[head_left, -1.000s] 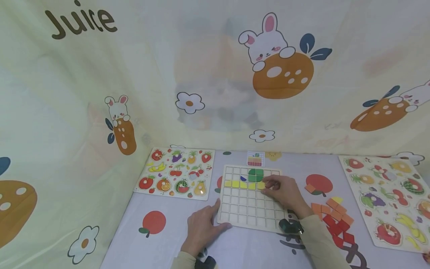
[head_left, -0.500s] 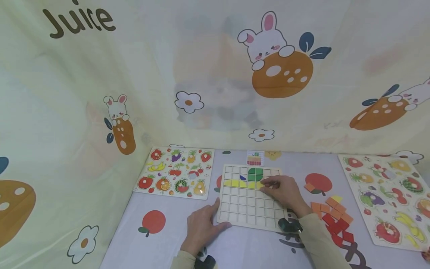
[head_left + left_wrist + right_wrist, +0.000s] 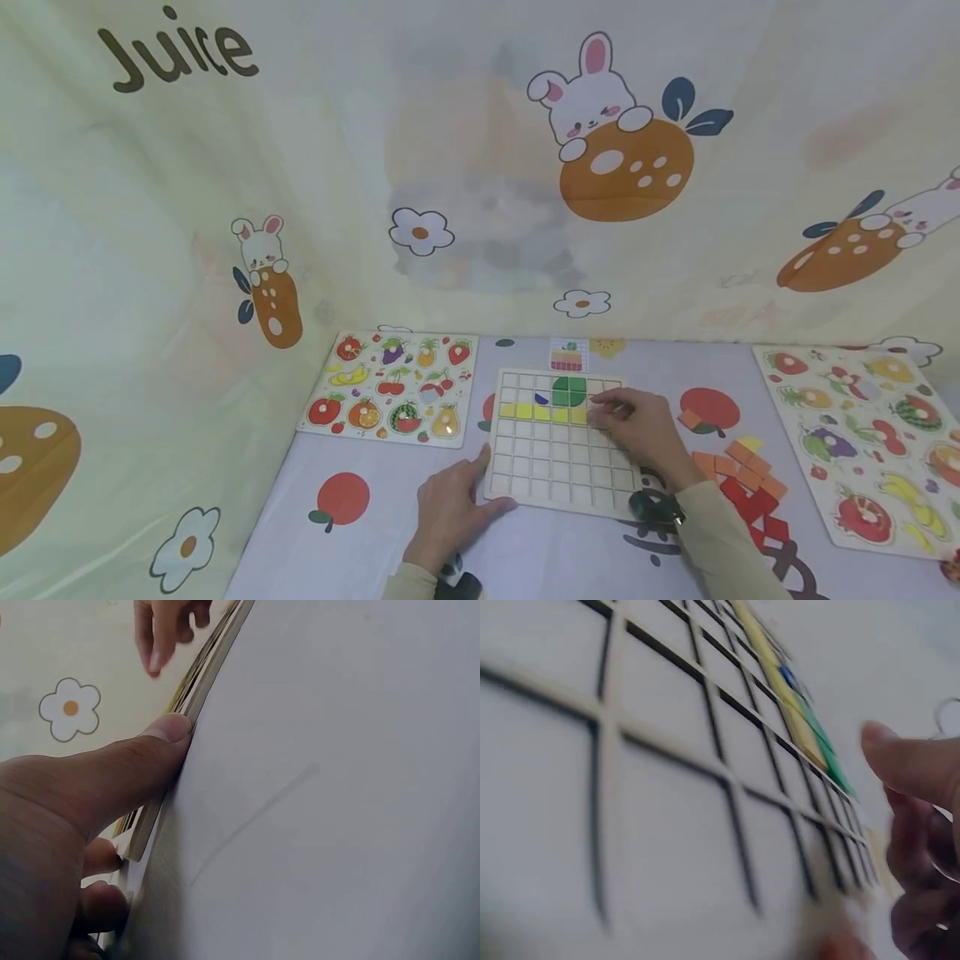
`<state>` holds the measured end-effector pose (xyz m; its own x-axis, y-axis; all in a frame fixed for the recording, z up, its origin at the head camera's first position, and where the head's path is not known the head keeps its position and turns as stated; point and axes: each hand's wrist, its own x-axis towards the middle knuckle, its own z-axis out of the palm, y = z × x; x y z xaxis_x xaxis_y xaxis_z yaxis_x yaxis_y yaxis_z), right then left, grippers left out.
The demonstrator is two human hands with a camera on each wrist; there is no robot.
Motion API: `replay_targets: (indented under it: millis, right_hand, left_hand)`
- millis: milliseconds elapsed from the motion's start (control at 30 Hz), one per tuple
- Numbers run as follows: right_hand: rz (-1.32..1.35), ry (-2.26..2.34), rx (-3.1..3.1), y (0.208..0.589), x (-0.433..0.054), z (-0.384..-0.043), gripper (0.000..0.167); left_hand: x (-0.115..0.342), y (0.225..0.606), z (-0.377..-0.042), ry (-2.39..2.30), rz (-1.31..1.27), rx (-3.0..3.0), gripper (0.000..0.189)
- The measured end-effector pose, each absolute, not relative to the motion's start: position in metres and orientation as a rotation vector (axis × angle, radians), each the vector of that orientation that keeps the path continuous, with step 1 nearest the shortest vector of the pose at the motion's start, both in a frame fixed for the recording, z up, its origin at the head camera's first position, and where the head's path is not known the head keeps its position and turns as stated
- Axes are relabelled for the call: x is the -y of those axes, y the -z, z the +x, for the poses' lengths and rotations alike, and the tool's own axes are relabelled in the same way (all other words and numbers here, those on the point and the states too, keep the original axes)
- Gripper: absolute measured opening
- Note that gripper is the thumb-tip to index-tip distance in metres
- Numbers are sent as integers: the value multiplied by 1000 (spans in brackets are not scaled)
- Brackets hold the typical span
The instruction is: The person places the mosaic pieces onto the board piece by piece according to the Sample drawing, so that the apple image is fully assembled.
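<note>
A pale square grid board (image 3: 532, 462) lies in the middle of the table. Yellow square tiles (image 3: 542, 412) run along one of its rows, below green tiles (image 3: 569, 392) that form a rounded shape and a small blue piece (image 3: 541, 399). My left hand (image 3: 450, 508) steadies the board's near left corner, thumb (image 3: 169, 729) against the front edge and fingers at the left side. Over the right end of the yellow row hovers my right hand (image 3: 641, 425), thumb and fingertips close together. No tile shows between them; the right wrist view is blurred.
Orange tiles (image 3: 750, 477) and red tiles (image 3: 750, 502) lie heaped right of the board. Fruit puzzle boards stand at left (image 3: 393, 390) and right (image 3: 862, 450). Behind the grid board is a small pattern card (image 3: 569, 355). A printed curtain (image 3: 480, 167) hangs behind the table.
My right hand has let go of the yellow tile at the right end of the row and shifted slightly right. The left hand stays at the board's corner.
</note>
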<state>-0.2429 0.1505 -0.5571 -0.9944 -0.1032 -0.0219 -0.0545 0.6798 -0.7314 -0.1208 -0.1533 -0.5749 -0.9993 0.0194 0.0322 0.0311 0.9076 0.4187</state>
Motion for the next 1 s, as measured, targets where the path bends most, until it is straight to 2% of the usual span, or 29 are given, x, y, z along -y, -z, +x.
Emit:
replay_targets:
  millis: [233,400,533,867,1000]
  right_hand:
    - [12,1073,-2906,544,-223,-239,51]
    - [-4,909,-2942,533,-282,-233,63]
    - [-28,804,-2916,528,-315,-229,64]
    - [11,776,-2823,539,-327,-224,55]
    - [52,767,-2815,540,-328,-223,59]
  left_hand:
    - [152,575,-119,661,-29,3057,91]
    - [153,574,-120,650,-31,3040,91]
    - [153,575,-120,662,-36,3028,91]
    - [154,576,-120,646,-33,3035,91]
    - [153,576,-121,648,-36,3045,91]
